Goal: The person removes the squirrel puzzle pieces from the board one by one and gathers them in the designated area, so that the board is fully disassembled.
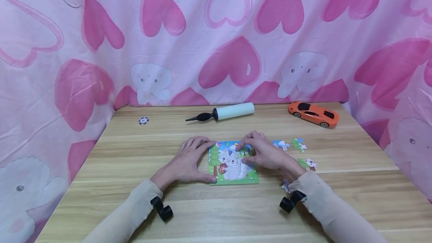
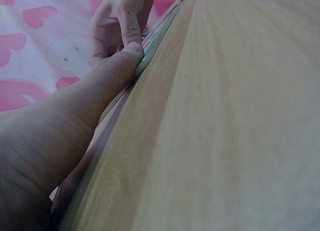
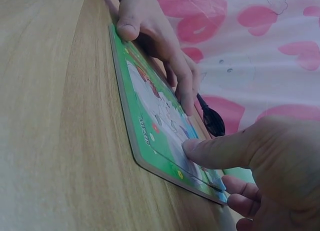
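A jigsaw puzzle (image 1: 233, 166) with a green border lies flat on the table, its picture a white squirrel-like animal holding a brown nut. My left hand (image 1: 192, 160) rests along its left side, thumb on the near corner and fingers by the far corner. The right hand (image 1: 264, 153) is over the puzzle's upper right part, thumb and forefinger apart and touching its surface. In the right wrist view, the thumb (image 3: 202, 150) presses on the picture while other fingers (image 3: 242, 193) are by the edge. Part of the puzzle's right side is hidden under this hand.
Several loose puzzle pieces (image 1: 298, 144) lie right of the puzzle, one partly behind the right wrist. Farther back are a hand pump (image 1: 234, 111) with a black nozzle, an orange toy car (image 1: 314, 114) and a poker chip (image 1: 143, 120). A pink heart-patterned curtain (image 1: 229, 63) hangs behind.
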Available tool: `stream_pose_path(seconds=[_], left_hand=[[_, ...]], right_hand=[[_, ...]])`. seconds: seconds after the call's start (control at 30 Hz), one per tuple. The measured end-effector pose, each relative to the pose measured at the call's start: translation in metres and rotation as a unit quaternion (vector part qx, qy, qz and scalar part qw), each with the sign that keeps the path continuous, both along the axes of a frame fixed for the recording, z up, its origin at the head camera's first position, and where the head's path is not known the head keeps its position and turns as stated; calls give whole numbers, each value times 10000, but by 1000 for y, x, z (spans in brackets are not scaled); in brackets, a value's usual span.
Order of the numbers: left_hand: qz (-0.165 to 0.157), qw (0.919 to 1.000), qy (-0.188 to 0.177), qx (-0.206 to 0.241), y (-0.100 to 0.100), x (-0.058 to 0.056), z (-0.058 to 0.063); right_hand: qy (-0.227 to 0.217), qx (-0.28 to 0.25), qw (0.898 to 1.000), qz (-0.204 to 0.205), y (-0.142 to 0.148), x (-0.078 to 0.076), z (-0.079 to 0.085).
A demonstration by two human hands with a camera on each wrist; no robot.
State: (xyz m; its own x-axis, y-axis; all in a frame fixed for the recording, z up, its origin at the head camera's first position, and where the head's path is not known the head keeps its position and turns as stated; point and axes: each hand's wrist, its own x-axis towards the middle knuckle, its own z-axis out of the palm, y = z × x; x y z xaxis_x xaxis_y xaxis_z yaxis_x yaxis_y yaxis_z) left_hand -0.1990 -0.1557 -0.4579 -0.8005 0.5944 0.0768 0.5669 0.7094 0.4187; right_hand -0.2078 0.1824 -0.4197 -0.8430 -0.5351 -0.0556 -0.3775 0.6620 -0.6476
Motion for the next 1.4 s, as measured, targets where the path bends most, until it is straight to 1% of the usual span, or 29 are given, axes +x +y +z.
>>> stream_pose_path(seconds=[0.33, 0.57, 0.73, 0.97, 1.13, 1.3, 1.4], left_hand=[[28, 10000, -21, 47, -1, 1, 0], [62, 10000, -53, 30, -1, 0, -2], [47, 10000, -46, 48, -1, 0, -2], [4, 10000, 14, 11, 0, 0, 0], [-10, 10000, 22, 17, 0, 0, 1], [-20, 10000, -17, 23, 0, 0, 1], [-16, 10000, -32, 7, 0, 0, 1]], right_hand=[[22, -69, 10000, 41, -1, -2, 1], [165, -54, 9998, -99, -2, -2, 1], [142, -13, 9998, -159, -1, -2, 1], [382, 67, 9992, -70, 3, -6, 2], [511, 117, 9986, -76, 3, -7, 2], [585, 118, 9981, -155, 2, -7, 1], [511, 54, 9983, -283, 3, -7, 3]])
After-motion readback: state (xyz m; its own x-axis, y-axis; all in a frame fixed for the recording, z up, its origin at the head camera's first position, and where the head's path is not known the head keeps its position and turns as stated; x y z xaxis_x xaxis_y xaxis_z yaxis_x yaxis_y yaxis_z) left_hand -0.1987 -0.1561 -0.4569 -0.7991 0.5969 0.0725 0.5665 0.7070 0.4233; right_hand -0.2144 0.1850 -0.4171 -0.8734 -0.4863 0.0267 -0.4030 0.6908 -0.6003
